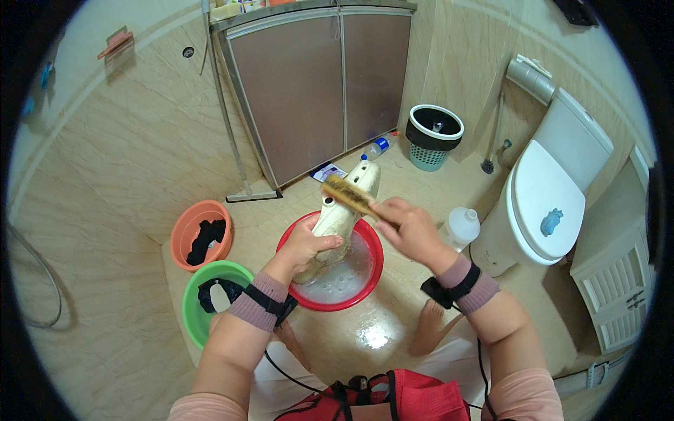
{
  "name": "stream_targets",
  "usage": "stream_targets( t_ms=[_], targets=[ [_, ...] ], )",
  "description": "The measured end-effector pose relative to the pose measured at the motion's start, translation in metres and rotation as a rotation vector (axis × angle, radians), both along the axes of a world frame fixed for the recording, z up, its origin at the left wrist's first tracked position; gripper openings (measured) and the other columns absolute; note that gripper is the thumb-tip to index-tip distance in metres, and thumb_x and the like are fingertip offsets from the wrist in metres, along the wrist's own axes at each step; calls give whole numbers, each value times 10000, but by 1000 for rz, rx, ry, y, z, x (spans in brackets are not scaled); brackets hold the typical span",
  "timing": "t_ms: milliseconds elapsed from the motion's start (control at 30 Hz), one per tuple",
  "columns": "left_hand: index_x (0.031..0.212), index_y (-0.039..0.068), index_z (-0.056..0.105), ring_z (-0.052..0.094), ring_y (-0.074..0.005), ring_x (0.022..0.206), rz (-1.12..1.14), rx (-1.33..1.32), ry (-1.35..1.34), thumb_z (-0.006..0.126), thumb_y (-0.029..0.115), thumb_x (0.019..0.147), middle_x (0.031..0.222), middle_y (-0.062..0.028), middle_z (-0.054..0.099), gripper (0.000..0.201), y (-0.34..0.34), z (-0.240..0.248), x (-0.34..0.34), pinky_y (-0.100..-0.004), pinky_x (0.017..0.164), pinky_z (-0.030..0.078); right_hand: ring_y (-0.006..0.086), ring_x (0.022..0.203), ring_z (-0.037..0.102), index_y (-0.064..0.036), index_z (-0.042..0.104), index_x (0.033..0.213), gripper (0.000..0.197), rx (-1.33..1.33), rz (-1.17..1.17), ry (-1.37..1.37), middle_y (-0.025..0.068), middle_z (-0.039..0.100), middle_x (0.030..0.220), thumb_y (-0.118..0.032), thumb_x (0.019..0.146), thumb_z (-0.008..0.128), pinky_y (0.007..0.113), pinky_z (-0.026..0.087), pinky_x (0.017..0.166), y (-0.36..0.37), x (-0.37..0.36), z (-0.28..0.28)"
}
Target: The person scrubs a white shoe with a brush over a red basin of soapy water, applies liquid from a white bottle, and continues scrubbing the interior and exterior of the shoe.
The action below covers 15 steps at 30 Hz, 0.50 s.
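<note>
Over the red basin (380, 256), my left hand (303, 247) is closed around a white shoe (334, 223) with dark round holes. The shoe is tilted, its upper end pointing away from me, and its lower part hangs over the soapy water (344, 278). Gripped by its handle in my right hand (409, 226) is a wooden scrub brush (345, 192). The head of the brush lies across the shoe's upper part; whether its bristles touch cannot be seen clearly.
Left of the basin stand an orange tub (181, 255) with dark cloth and a green tub (191, 309) holding a dark bag. A white jug (462, 228) and the toilet (537, 182) are to the right. Behind are a bin (426, 156), a bottle (378, 146) and a squeegee (253, 197).
</note>
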<state>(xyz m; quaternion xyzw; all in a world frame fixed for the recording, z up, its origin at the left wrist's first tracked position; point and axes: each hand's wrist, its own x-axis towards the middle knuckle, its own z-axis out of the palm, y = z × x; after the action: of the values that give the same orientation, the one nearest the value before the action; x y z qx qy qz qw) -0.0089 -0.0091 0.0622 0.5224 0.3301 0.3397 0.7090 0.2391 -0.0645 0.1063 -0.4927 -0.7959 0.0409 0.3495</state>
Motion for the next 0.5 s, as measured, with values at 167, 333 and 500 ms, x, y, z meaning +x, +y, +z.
stream_targets(
  t_ms=[167,333,500],
  targets=[
    [1303,-9,536,622,-166,1029,-24,27,-3,751,-7,752,1161,-74,640,592,1,-1,11,-319,917,491,330,827,652,-170,678,1201,343,-59,-333,98,129,654,975,-209,860,665,424,528,734,32,57,-8],
    [1306,-13,531,621,-169,1031,-11,-35,-72,746,-14,754,1162,-78,637,592,0,-2,-1,-321,921,491,327,831,645,-159,678,1200,348,40,-32,15,137,653,976,-191,853,660,428,523,730,8,7,-4],
    [1318,-14,524,620,-170,1031,-20,-32,-27,750,-13,752,1167,-82,634,609,-1,-1,7,-323,919,496,339,810,647,-142,685,1176,341,80,-206,41,136,658,966,-191,839,669,427,525,724,27,42,-8]
  ],
)
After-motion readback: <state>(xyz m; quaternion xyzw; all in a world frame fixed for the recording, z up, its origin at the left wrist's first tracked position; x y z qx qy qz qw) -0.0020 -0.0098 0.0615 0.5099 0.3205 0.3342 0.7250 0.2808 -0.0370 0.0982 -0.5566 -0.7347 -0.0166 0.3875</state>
